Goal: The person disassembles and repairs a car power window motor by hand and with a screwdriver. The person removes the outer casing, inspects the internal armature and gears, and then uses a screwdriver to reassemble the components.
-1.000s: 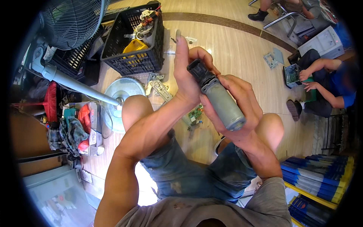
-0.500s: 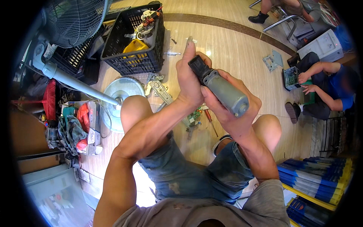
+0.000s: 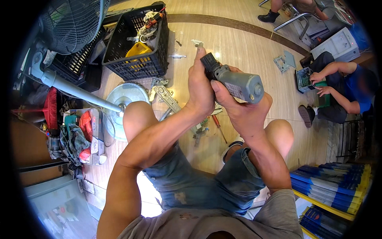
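Pale, wood-patterned floor below; you hold a cylindrical electric motor between both hands.
Its long axis slants from the ribbed black plastic connector beside your left hand to the smooth grey metal cap above your right hand; the right grip closes under the casing, the left cups the connector end, fingers mostly hidden.

The pale tiled floor carries a black plastic crate far left, a round fan base nearer, a metal bracket just right of that, and a red-handled screwdriver nearer.
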The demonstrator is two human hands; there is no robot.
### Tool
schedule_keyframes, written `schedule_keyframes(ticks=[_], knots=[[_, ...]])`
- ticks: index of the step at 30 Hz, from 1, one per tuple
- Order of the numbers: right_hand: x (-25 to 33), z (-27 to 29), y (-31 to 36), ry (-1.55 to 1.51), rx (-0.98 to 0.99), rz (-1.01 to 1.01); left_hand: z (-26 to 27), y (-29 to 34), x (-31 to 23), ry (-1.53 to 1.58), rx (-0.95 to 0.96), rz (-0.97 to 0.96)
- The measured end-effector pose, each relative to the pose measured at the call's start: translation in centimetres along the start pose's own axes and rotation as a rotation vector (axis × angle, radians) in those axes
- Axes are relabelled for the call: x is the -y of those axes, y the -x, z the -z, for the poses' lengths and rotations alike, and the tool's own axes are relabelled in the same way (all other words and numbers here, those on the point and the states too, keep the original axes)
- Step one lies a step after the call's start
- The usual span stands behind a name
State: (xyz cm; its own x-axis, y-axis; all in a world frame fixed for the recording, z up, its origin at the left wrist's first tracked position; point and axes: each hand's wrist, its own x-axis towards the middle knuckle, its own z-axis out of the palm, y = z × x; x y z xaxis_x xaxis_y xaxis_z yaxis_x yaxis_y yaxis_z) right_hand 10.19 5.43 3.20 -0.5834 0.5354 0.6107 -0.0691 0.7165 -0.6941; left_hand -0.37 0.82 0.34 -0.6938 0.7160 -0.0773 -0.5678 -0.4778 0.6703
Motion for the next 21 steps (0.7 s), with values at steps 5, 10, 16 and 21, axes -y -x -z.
schedule_keyframes(ticks=[5,10,16,21], knots=[[0.06,-0.14,0.25,-0.093,0.048,-0.107,-0.14,0.48,-0.43,0.020,0.026,0.022],[0.56,-0.27,-0.31,0.002,0.156,0.000,0.19,0.49,-0.59,0.179,0.121,0.123],[0.39,-0.50,-0.22,0.017,0.198,0.005,0.08,0.49,-0.25,0.384,0.050,0.235],[0.67,-0.64,-0.13,0.068,0.183,0.050,-0.06,0.63,-0.68,0.298,0.042,0.249]])
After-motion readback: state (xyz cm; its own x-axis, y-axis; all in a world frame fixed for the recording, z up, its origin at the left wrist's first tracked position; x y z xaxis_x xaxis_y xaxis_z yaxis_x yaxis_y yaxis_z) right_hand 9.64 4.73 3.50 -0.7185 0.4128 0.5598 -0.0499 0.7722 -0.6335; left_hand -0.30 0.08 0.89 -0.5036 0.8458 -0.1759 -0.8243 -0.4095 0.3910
